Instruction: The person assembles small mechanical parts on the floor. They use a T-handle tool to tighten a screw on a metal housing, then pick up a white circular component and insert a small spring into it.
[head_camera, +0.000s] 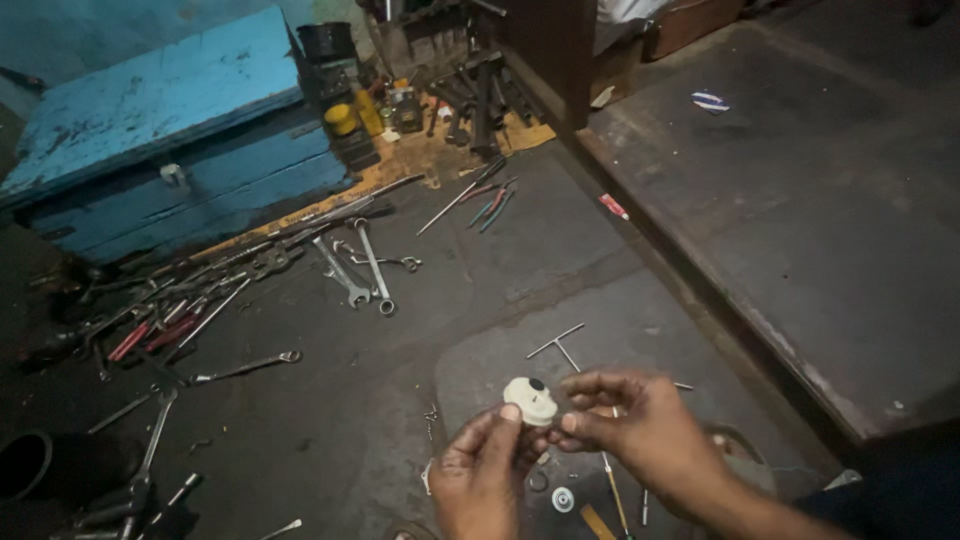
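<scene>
Cream round plastic disc part (530, 400), just one | pinched between left hand (482, 480) and right hand (640, 425) fingertips | two steel ring spanners (360, 268) on gritty floor | one chipped blue wooden box (165, 125)

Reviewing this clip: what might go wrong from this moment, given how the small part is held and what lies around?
1. The cream round part is pinched only by fingertips of the left hand and right hand; it may slip.
2. If dropped, it could be hard to find on the dim floor.
3. Scattered wrenches are a likely trip hazard.
</scene>
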